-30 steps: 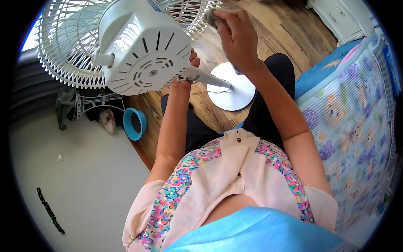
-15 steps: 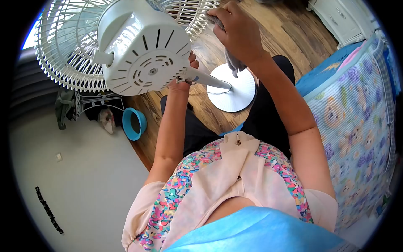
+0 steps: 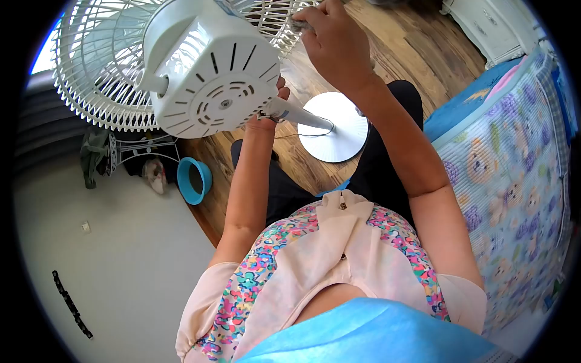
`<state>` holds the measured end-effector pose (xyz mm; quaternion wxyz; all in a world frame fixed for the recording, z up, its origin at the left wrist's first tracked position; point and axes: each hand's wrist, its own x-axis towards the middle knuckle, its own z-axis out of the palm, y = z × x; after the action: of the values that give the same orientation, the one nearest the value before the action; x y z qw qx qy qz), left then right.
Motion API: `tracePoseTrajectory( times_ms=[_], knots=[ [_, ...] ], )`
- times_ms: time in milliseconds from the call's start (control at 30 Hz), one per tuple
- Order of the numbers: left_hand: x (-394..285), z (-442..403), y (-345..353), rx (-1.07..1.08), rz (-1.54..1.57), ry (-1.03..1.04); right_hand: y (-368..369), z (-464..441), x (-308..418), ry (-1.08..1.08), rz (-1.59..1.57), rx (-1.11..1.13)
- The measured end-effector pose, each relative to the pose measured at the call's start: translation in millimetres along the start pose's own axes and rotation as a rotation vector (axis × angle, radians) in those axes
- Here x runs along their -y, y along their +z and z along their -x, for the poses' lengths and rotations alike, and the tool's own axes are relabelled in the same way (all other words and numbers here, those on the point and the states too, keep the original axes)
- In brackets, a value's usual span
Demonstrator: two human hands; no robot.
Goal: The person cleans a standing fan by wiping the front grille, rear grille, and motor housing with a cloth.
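A white standing fan (image 3: pixel 218 91) fills the upper left, its motor housing facing me and its round wire cage (image 3: pixel 103 112) beyond. Its pole (image 3: pixel 305 116) runs down to a round white base (image 3: pixel 333 136) between my legs. My left hand (image 3: pixel 281 91) is wrapped around the fan's neck just under the housing; most of it is hidden behind the fan. Pinched in my right hand (image 3: pixel 336 45) is a grey cloth (image 3: pixel 301 25), held against the right edge of the cage. The rest of the cloth is mostly hidden behind my right hand and forearm.
A blue basin (image 3: pixel 207 181) stands on the wooden floor (image 3: pixel 417 54) by the wall, near a white metal rack (image 3: pixel 145 142). To the right is a bed with a bear-patterned cover (image 3: pixel 508 175). A white cabinet (image 3: pixel 487 30) stands at the upper right.
My right hand has moved a little left and up along the cage edge with the cloth. The cloth's hanging end has gone behind my forearm. The fan head has shifted slightly right.
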<state>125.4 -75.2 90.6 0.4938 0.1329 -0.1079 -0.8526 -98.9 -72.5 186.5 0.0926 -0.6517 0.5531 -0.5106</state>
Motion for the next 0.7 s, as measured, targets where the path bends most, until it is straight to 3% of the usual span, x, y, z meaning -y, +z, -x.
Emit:
tracePoseTrajectory(
  times_ms=[67, 167, 233, 300, 367, 433, 467, 567, 633, 700],
  knots=[
    [-7, -3, -27, 0.058, 0.094, -0.050, 1, 4, -5, -0.059, -0.168, -0.024],
    [-9, 7, -20, 0.078, 0.149, -0.075, 34, 26, -54, -0.176, -0.094, -0.159],
    [-2, 9, 2, -0.108, -0.011, 0.081, 45, 38, -66, -0.117, -0.150, -0.163],
    [0, 7, 2, -0.057, -0.001, 0.070, 50, 49, -66, 0.169, -0.213, -0.091],
    [-2, -1, -10, 0.144, 0.131, -0.012, 49, 49, -58, 0.142, -0.194, -0.209],
    [-7, -1, -27, 0.089, 0.150, -0.047, 37, 40, -32, -0.004, -0.346, -0.287],
    [-6, -3, -28, 0.103, 0.164, -0.063, 35, 36, -25, -0.111, -0.294, -0.272],
    [-5, 0, -24, 0.120, 0.183, -0.099, 37, 27, -25, -0.157, -0.167, -0.210],
    [2, 8, 2, -0.086, 0.020, 0.105, 46, 30, -37, -0.152, -0.078, -0.221],
    [1, 5, 4, -0.061, 0.014, 0.112, 49, 33, -41, -0.091, -0.089, -0.283]
  ],
)
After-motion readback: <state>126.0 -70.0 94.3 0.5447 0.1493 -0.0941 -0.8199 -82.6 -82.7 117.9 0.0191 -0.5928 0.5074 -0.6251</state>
